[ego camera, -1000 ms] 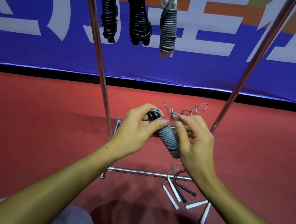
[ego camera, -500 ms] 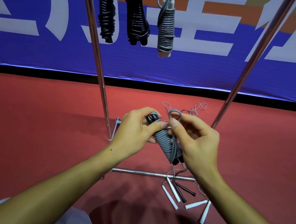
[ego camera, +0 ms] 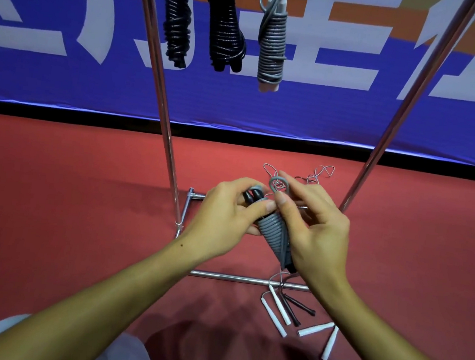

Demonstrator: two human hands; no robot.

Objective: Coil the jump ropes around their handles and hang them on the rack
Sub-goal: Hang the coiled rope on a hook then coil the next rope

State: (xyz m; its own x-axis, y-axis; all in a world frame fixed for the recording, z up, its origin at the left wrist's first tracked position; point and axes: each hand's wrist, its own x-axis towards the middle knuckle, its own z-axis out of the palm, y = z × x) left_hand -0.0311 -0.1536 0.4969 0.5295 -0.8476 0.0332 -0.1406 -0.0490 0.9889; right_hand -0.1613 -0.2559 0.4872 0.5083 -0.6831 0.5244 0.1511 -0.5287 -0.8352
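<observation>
A person's left hand [ego camera: 221, 210] grips the black handle tops of a grey coiled jump rope [ego camera: 274, 235] at frame centre while the right hand [ego camera: 313, 227] pinches its springy end loop [ego camera: 279, 184]. The light bundle looks best held mid-coil; open room lies at twelve o'clock between the rack uprights [ego camera: 162, 108], right of three hung ropes [ego camera: 271, 43].

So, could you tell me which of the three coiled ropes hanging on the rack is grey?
The rightmost hanging bundle, grey; the other two are black.
</observation>
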